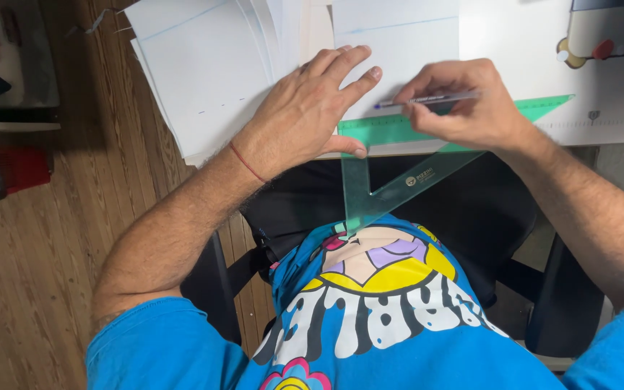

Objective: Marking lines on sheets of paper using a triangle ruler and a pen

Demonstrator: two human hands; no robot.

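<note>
Two hands work at the near edge of a white tabletop. The left hand lies flat, fingers spread and grasping nothing, pressing down on a sheet of paper and on the green set square. The right hand has its fingers closed around a pen, held almost level with its tip at the upper edge of the set square. That set square lies half on the tabletop; its long point hangs off the edge above the person's lap and blue shirt. A loose stack of sheets sits to the left, partly over the edge.

As a judgement: since much of the set square overhangs, it could pivot or slide if the left hand eases, bending the line; the stack could slip to the floor.

The right hand hides part of the ruled edge, and any line drawn is too faint to make out. Objects at the upper right are cut off.
</note>
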